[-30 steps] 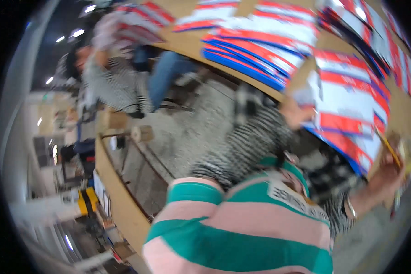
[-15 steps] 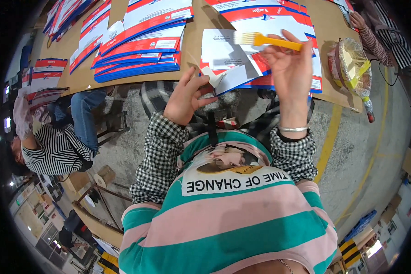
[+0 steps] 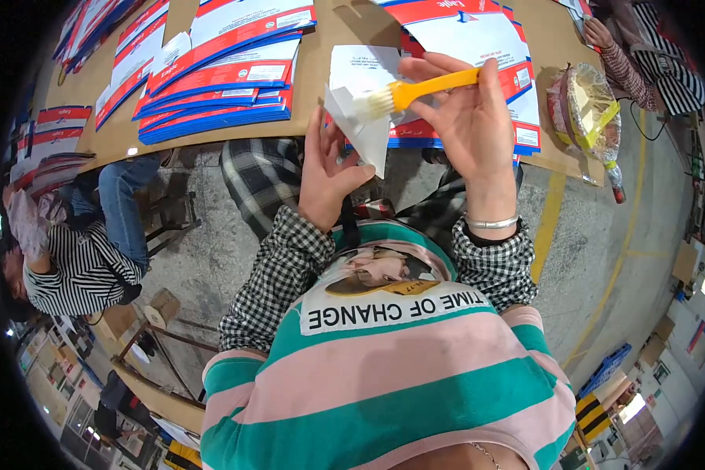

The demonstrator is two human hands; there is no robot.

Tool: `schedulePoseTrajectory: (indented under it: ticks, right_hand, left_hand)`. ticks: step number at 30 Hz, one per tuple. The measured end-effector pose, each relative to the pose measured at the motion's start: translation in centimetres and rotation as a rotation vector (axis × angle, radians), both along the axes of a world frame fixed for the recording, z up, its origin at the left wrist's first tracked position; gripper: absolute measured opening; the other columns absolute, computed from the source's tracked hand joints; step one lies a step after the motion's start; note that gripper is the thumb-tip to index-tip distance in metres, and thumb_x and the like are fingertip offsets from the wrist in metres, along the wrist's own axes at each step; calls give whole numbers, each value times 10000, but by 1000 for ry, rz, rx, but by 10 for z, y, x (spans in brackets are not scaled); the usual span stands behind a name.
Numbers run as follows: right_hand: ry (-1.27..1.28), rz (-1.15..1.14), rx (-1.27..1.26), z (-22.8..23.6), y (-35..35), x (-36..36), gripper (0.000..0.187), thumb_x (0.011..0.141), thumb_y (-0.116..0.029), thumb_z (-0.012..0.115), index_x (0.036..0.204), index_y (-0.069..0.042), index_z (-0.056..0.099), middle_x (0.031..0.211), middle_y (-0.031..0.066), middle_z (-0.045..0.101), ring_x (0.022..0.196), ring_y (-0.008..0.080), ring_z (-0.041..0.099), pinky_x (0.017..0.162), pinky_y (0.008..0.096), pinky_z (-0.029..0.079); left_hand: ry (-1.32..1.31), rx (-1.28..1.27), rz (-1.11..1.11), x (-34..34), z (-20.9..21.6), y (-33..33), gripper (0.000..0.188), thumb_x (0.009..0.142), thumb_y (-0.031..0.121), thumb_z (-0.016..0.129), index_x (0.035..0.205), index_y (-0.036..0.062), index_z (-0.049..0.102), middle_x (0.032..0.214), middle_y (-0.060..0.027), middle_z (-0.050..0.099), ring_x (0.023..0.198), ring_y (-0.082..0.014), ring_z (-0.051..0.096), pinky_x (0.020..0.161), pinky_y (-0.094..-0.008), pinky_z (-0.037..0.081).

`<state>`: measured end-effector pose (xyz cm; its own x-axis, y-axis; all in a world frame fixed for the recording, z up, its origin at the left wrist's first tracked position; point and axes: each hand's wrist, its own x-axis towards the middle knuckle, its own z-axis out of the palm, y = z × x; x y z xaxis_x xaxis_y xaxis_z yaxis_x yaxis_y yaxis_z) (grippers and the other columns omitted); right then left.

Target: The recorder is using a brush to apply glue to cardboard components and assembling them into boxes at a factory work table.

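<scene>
My right hand is closed on the yellow handle of a flat brush, whose pale bristles point left. Those bristles are at a folded white paper flap; whether they press on it I cannot tell. My left hand grips the flap's lower left side between thumb and fingers. Behind the flap a white printed panel lies on the table, partly covered. Red, white and blue printed paper bags are stacked beyond my right hand and partly hidden by it.
More printed bags lie in a stack to the left on the brown table. A plastic-lined tub stands near the table's right edge. One person sits at left; another person's hand shows at far right.
My right hand has brought the brush down and left to the flap. My left hand has taken hold of the flap, which now stands raised and folded.
</scene>
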<state>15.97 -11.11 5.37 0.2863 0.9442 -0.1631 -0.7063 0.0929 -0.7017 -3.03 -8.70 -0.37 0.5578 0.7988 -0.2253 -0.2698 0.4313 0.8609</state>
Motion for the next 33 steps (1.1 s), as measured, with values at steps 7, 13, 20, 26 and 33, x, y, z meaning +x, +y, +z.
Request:
schedulePoseTrajectory:
  ticks: [7,13,20,26,33]
  right_hand:
    - [-13,19,-124,-9,-1,-7,627,940,-506,153,1161,-53,526,1152,130,558,1163,226,416,990,504,186]
    - [6,-46,-156,-8,-1,-11,626,938,-508,155,1170,-56,522,1143,126,559,1157,231,412,1005,583,101]
    - [22,34,-217,-12,5,-7,587,944,-481,210,1239,-46,472,1084,73,570,1116,244,447,959,561,231]
    - [204,-30,-159,-18,5,-11,602,936,-494,217,1265,-41,435,1064,104,560,1167,289,427,956,548,270]
    - [286,-183,-98,-25,8,-31,599,941,-476,161,1284,-40,387,1219,175,458,1182,329,401,978,537,276]
  left_hand:
    - [68,8,-28,10,-5,7,972,668,-2,672,1405,76,43,1367,-206,242,1291,-275,253,1027,-432,271]
    - [73,28,-51,13,-5,10,902,697,-17,634,1395,28,65,1358,-226,262,1296,-290,255,1039,-410,247]
    - [20,100,-95,12,-8,8,807,760,24,554,1393,1,53,1323,-218,311,1255,-268,317,1010,-356,289]
    - [36,-4,-71,18,1,5,794,777,38,523,1394,-3,25,1284,-199,347,1155,-247,394,959,-336,337]
    - [431,131,-31,38,24,8,915,779,200,667,1354,-74,11,1170,-221,407,1050,-200,472,848,-281,425]
